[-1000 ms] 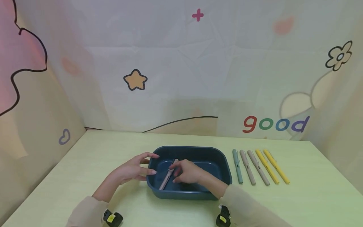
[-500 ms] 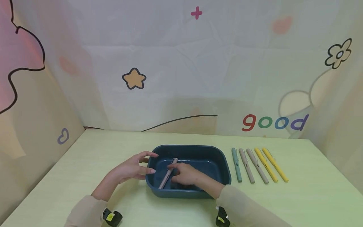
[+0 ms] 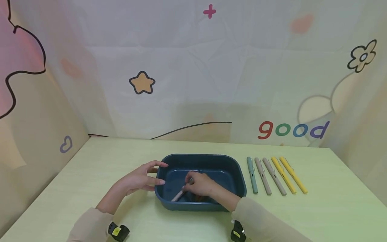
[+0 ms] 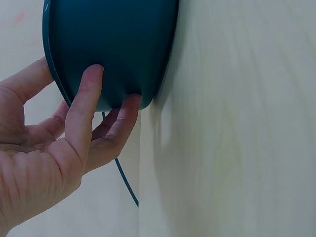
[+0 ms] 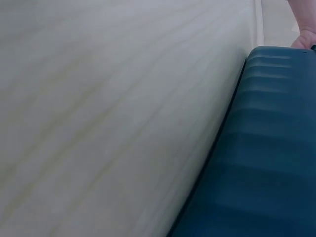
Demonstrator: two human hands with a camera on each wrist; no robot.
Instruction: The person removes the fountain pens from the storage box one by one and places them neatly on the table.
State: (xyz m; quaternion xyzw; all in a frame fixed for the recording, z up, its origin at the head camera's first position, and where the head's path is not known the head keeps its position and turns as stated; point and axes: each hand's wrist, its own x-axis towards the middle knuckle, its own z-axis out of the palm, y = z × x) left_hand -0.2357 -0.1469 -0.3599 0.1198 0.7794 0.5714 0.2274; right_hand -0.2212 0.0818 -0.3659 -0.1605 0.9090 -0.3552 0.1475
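A dark blue rectangular box (image 3: 201,206) stands on the table in the head view. My right hand (image 3: 199,185) reaches into it and pinches the upper part of a grey pen (image 3: 177,196), which lies tilted with its lower end near the box's front wall. At the box's left end is my left hand (image 3: 140,178), fingers spread and only lightly bent. Its fingertips (image 4: 92,74) rest on the outer wall in the left wrist view. The right wrist view mostly shows the box's outer side (image 5: 266,148), with part of a hand (image 5: 307,37) at its far end.
Right of the box several pens lie side by side: a teal pen (image 3: 252,175), two grey pens (image 3: 263,176) and two yellow pens (image 3: 293,175). A printed cloth backdrop (image 3: 181,67) rises behind the pale table (image 3: 121,151).
My right hand has closed its fingers on the grey pen in the box, and the pen has shifted slightly to the right. The left hand stays at the box's left end.
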